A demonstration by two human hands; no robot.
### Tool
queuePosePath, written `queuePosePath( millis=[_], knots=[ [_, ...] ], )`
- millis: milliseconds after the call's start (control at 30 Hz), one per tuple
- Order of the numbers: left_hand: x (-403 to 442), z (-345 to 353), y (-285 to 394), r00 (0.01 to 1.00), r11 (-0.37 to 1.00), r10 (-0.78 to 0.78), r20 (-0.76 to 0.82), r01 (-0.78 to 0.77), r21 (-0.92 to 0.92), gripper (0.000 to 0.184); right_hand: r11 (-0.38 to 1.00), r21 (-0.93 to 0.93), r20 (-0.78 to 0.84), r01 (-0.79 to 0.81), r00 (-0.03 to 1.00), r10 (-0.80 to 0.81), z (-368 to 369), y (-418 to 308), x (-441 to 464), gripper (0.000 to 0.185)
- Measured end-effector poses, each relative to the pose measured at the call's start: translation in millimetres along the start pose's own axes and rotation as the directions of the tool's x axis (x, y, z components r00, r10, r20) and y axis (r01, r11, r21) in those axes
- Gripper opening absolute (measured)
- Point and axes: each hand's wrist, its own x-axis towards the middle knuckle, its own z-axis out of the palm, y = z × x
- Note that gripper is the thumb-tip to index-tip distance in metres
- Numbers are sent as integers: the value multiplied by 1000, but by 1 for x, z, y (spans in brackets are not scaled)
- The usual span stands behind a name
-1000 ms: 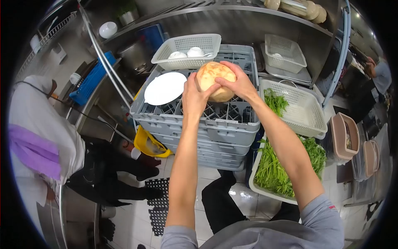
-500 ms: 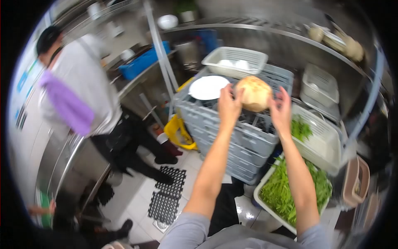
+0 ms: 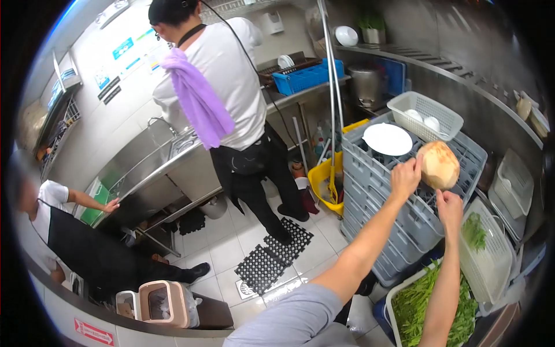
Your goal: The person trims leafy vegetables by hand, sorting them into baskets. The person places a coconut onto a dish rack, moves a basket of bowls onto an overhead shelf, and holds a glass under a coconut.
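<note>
fruit [image 3: 441, 165] over rack [image 3: 402, 217], left hand [image 3: 407, 176] bent at its side, right [image 3: 450, 206] curled at its base; cannot tell if either pinches. plate [image 3: 388, 139] nearby.

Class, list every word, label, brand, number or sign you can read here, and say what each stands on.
No text can be read with certainty.
Red sign with white arrow, on the low white wall: lettering too small.
Blue-and-white notices, on the far wall: too small.
Dark strips beside them: too blurred.
</note>
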Motion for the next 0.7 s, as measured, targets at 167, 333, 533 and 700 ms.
queuePosePath(
  millis=[167,333,533,700],
  knots=[
    [-1,-2,0,1000,1000,-4,12,3,19,53,997,-33,40,-63,997,64,-6,-11,-3,39],
    [-1,1,-2,1000,1000,-8,23,9,-5,53,996,-65,49,-58,997,61,-5,-10,-3,37],
    [-1,2,-2,1000,998,10,18,-11,55,51,993,-85,64,-84,994,89,-4,-10,-3,37],
    [-1,-1,0,999,1000,-17,35,17,15,51,993,-77,68,-93,993,98,-5,-10,-3,38]
  ],
)
